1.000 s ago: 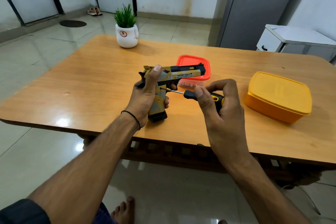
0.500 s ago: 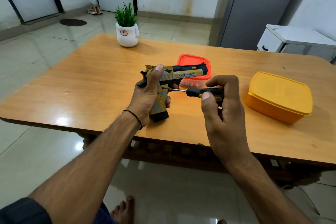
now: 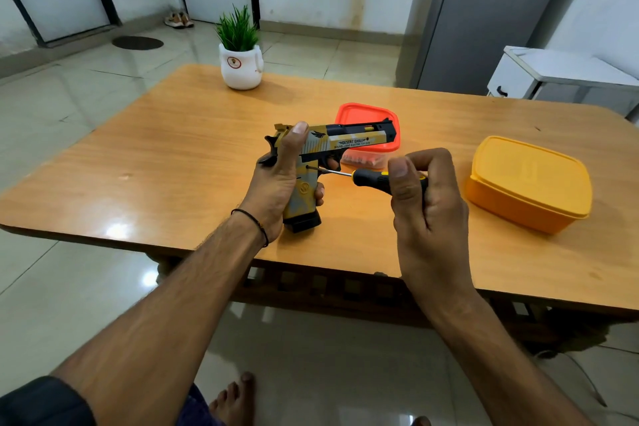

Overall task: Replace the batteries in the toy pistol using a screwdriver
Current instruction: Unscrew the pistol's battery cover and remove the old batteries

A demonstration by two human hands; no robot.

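My left hand [image 3: 276, 183] grips the yellow, grey and black toy pistol [image 3: 349, 142] by its handle, barrel pointing right, above the wooden table [image 3: 173, 156]. My right hand [image 3: 425, 197] is closed around the black and yellow handle of a screwdriver [image 3: 366, 177]. The thin metal shaft points left and its tip touches the upper part of the pistol's grip, just under the slide. My right thumb presses on top of the screwdriver handle.
A small clear box with a red lid [image 3: 370, 114] sits just behind the pistol, with small items inside. A yellow lidded box [image 3: 529, 180] rests at the right. A white pot with a green plant [image 3: 241, 66] stands at the far edge. A white cabinet [image 3: 567, 76] is beyond the table.
My right hand has rolled on the screwdriver handle, the thumb shifting over the top, while the tip stayed on the pistol's grip. The left hand and pistol held nearly still.
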